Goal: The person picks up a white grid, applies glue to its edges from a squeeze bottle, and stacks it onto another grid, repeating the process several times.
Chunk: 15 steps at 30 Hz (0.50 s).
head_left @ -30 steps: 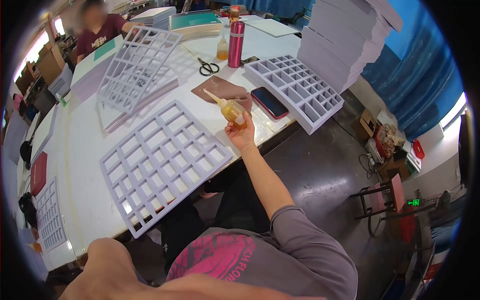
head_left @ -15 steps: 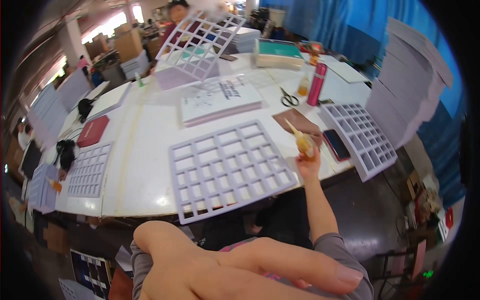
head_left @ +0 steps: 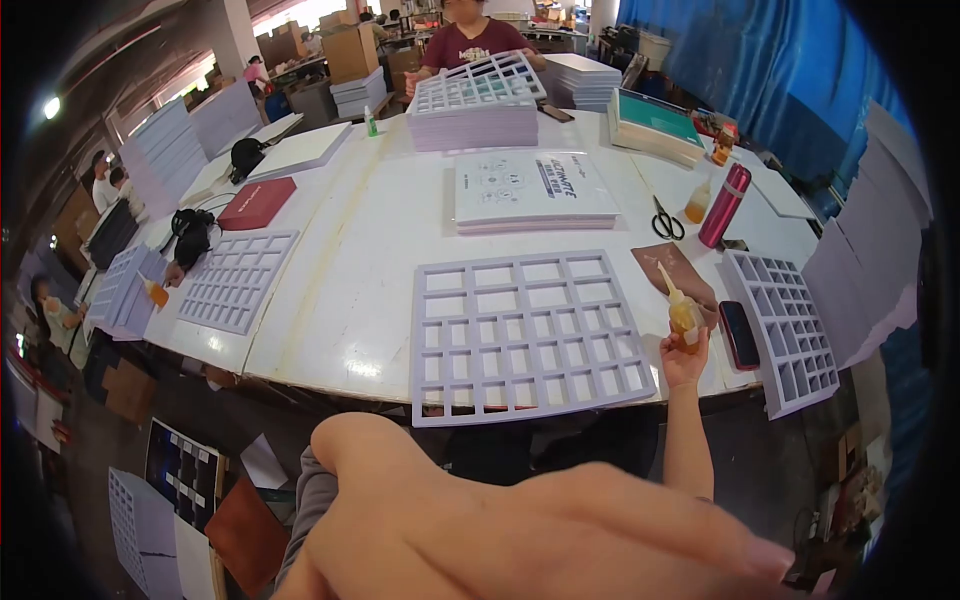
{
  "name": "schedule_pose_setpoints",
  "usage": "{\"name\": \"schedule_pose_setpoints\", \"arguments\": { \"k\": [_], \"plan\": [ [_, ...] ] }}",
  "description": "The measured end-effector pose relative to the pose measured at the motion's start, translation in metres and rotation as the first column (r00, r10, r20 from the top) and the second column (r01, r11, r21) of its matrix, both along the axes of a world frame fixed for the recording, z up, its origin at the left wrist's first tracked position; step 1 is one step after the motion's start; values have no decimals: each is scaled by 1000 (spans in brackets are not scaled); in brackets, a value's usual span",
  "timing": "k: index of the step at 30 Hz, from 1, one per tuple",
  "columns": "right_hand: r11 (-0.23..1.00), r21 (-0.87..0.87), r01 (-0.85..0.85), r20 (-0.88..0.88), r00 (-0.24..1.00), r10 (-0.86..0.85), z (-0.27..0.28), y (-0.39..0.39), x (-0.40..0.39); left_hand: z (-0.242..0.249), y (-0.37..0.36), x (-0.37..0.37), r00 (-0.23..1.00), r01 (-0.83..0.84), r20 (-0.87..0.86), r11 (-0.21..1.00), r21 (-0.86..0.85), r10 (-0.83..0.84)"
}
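My left hand [head_left: 500, 530] looms large at the bottom, close to the camera, back upward and fingers stretched to the right; its lower part is cut off. My right hand [head_left: 686, 362] grips a small bottle of amber liquid [head_left: 685, 322], its pointed nozzle tilted up. Beside it, a pale lilac grid frame [head_left: 419, 340] lies flat at the table's near edge, touched by neither hand. Under the nozzle is a brown sheet [head_left: 655, 264], with a phone [head_left: 739, 335] to the right.
Across the table [head_left: 330, 300], a co-worker [head_left: 478, 42] holds another grid [head_left: 478, 84] over a stack. Printed white boards [head_left: 530, 195], scissors [head_left: 667, 220], a pink flask [head_left: 724, 206] and a compartment tray [head_left: 790, 325] stand around. Another grid [head_left: 238, 280] and a red box [head_left: 257, 203] are left.
The view has turned, so the table's contents appear farther right. The co-worker's grid has come down from a steep tilt to nearly flat. My right hand still holds the bottle.
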State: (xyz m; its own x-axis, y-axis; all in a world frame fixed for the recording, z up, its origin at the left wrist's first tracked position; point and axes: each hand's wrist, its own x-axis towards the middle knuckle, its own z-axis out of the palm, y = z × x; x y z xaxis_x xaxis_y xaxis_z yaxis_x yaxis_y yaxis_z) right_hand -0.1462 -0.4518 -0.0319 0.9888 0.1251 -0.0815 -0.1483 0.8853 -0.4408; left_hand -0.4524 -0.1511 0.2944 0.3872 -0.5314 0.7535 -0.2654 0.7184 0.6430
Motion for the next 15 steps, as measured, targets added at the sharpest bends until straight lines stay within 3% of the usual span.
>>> {"name": "schedule_pose_setpoints", "arguments": {
  "k": [11,13,15],
  "plan": [
    [999,-38,-12,32,999,13,-2,0,-3,1,47,3,993,35,115,998,-47,-29],
    [999,-45,-3,36,999,5,-9,-3,2,-11,63,14,992,-35,113,992,-118,48],
    [998,-59,5,25,1000,-4,-6,-1,0,-55,78,35,950,-307,-4,930,-202,312]
  ]
}}
